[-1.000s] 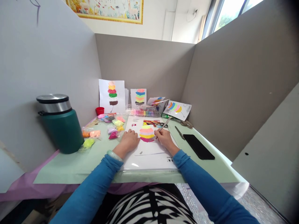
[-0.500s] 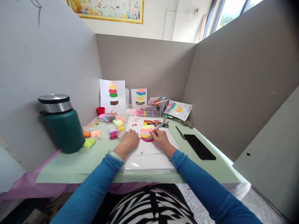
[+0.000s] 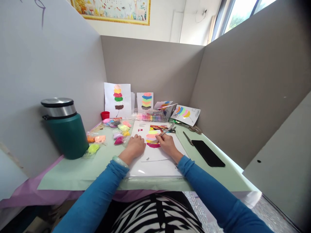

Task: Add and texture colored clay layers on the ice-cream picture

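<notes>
Fingers of the right hand (image 3: 168, 144) pinch a slim silver metal fork (image 3: 167, 130), tines at a yellow, pink and magenta striped clay-like shape (image 3: 151, 136) on white paper (image 3: 155, 156). Left hand (image 3: 136, 145) palm down beside it, fingers loosely extended. Dark-green, metal-lidded bottle (image 3: 68, 136) leftward on pale-green tabletop (image 3: 97, 173).

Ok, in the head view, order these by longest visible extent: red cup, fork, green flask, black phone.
Largest to smallest:
1. Green flask
2. Black phone
3. Fork, partly covered by the right hand
4. Red cup
</notes>
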Tool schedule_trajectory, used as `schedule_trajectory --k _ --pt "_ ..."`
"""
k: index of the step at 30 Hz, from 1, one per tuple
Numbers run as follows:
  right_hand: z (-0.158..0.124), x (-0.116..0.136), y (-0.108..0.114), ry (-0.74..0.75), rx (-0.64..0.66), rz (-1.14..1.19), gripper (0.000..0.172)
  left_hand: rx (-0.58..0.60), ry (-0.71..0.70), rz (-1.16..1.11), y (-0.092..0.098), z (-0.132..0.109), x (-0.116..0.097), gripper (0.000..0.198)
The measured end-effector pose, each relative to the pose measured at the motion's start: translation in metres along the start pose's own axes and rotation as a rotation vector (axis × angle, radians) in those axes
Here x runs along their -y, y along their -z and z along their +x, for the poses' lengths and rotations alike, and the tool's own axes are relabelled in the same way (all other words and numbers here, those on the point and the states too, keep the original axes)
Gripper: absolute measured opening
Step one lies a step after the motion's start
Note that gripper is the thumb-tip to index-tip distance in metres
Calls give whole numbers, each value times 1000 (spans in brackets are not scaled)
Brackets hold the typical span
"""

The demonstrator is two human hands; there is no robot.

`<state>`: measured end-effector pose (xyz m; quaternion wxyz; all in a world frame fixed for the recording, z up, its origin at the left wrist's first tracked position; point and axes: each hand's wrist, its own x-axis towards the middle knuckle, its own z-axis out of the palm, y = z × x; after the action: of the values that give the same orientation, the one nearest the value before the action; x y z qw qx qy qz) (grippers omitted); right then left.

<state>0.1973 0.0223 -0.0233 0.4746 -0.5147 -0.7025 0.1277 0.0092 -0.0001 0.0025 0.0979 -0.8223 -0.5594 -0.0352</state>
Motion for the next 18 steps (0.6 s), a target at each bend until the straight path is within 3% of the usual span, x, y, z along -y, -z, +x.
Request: schedule_trajectory --k 18 --pt "11 -2 -14 -122 76 52 26 -1 3 12 -1 0 0 39"
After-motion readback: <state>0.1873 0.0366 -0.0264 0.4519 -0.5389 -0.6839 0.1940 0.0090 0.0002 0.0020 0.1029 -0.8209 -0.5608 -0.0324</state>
